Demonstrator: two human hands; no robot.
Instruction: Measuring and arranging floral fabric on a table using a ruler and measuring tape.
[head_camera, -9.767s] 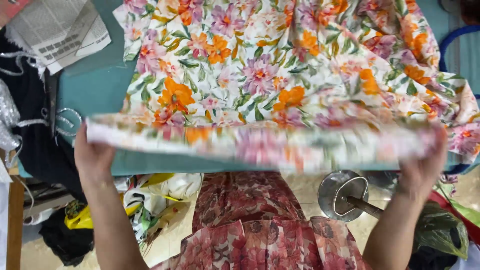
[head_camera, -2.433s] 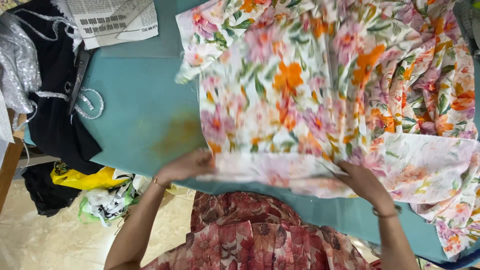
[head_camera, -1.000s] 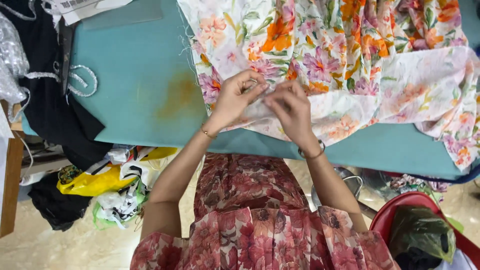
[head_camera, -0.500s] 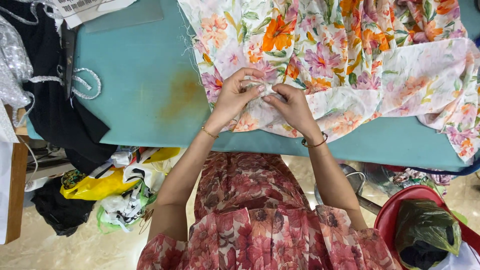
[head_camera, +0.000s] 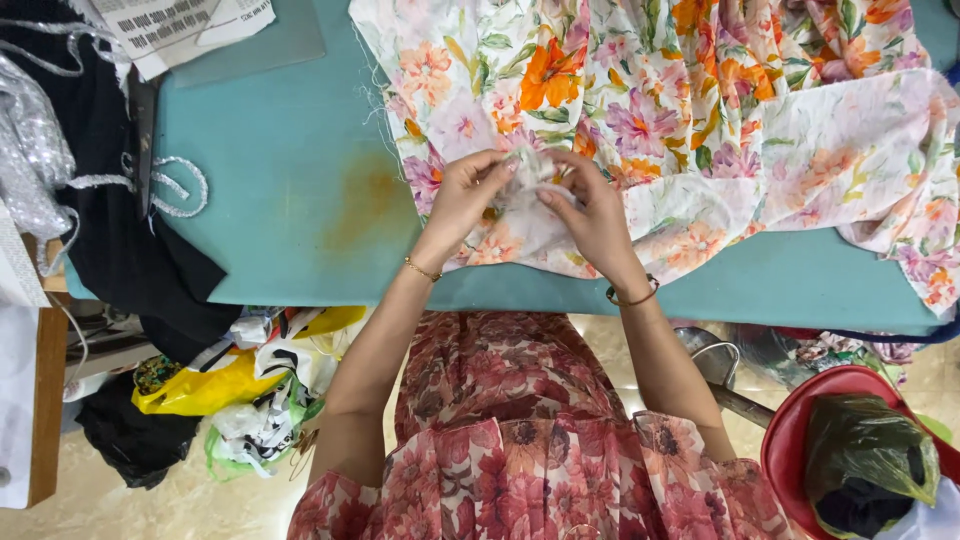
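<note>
Red tub (head_camera: 790, 440) w/ green bag (head_camera: 865, 455) inside; hands pinch floral fabric (head_camera: 700, 110).

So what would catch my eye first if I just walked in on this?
Probably the bright floral cloth spread over the teal table, with the left hand and right hand pinching a bit of its edge together. Next, the rusty stain on the table, and the black garment with silver trim at the left.
</note>
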